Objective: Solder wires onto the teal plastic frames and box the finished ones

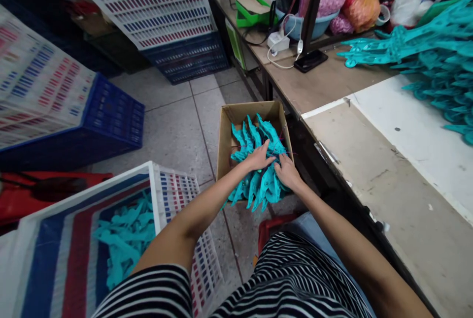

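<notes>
Long turquoise plastic parts (254, 133) lie side by side in rows inside a cardboard box (251, 110) on the floor. Thin dark and reddish wires show among them. My left hand (260, 156) rests on the middle of the pile with its fingers stretched out and its thumb apart. Just right of it, my right hand (287, 172) lies on the parts by the box's right side, fingers extended and thumb spread. Neither hand has visibly closed around a part. The lower ends of several parts stick out over the near side of the box.
A white crate (157, 195) with a striped lining holds more turquoise parts at lower left. Stacked crates (158, 8) stand behind. On the right, a workbench (354, 145) bears a heap of turquoise parts (436, 57), a phone (311, 60) and a power strip (278, 42).
</notes>
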`<state>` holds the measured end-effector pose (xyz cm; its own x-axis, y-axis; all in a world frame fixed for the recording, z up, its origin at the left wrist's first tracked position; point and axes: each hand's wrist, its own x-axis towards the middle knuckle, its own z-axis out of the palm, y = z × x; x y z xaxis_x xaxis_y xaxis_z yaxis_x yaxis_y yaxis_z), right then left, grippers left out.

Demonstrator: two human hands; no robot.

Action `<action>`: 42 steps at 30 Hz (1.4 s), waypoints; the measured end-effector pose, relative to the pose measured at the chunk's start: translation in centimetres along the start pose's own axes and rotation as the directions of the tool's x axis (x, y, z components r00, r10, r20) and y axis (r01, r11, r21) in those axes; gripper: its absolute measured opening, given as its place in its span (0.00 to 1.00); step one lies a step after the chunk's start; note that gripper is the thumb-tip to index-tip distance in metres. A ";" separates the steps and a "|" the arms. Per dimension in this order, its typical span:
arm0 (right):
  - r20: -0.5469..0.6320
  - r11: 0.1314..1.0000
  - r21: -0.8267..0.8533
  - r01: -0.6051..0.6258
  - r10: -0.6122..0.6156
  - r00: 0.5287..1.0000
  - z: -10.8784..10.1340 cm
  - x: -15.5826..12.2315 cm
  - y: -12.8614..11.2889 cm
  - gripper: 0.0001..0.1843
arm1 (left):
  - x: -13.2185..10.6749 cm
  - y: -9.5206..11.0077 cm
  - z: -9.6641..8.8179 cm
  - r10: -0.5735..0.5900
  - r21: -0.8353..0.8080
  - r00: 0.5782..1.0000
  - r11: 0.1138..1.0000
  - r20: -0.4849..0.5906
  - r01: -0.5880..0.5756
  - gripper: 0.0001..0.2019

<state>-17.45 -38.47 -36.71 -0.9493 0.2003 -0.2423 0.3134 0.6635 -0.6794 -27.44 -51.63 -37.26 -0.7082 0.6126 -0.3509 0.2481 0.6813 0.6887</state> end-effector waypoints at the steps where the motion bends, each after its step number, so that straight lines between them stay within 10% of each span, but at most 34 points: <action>1: -0.008 1.000 -0.002 0.013 -0.013 1.000 -0.3 -0.1 -0.2 0.29 | -0.1 0.1 -0.6 -0.006 0.021 1.000 1.000 0.012 0.005 0.40; 8: -0.169 0.996 0.006 0.090 -0.088 0.982 -2.5 -1.2 -0.7 0.21 | 2.3 1.6 -4.4 0.007 0.023 0.989 1.000 -0.149 -0.004 0.30; 18: -0.197 0.838 0.514 -0.183 0.323 0.926 -1.6 0.7 4.7 0.30 | 12.5 6.5 -1.2 -0.106 -0.109 0.919 0.992 -0.380 0.070 0.09; 24: -0.242 0.857 0.501 -0.121 0.273 0.931 -2.4 1.7 4.7 0.10 | 10.0 3.7 -2.1 -0.133 -0.167 0.915 0.983 -0.380 0.074 0.10; 30: -0.188 0.935 0.348 0.063 0.004 0.982 -3.4 2.2 0.7 0.11 | 5.5 1.7 -2.5 -0.106 -0.204 0.957 0.978 -0.270 0.051 0.17; 36: 0.001 0.987 0.137 0.081 -0.082 0.997 -1.1 2.4 -0.8 0.30 | 1.3 -2.3 -4.0 -0.367 -0.229 0.855 0.926 -0.366 0.300 0.25; 42: 0.042 0.997 -0.013 0.074 -0.074 0.996 -0.1 2.4 -0.1 0.33 | 0.0 -6.2 -4.8 -0.580 -0.319 0.792 0.800 -0.190 0.509 0.19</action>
<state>-19.71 -37.97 -37.17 -0.9680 0.1204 -0.2202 0.2415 0.6859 -0.6864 -32.11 -57.74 -38.48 -0.8306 0.0139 -0.5567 -0.3728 0.7288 0.5743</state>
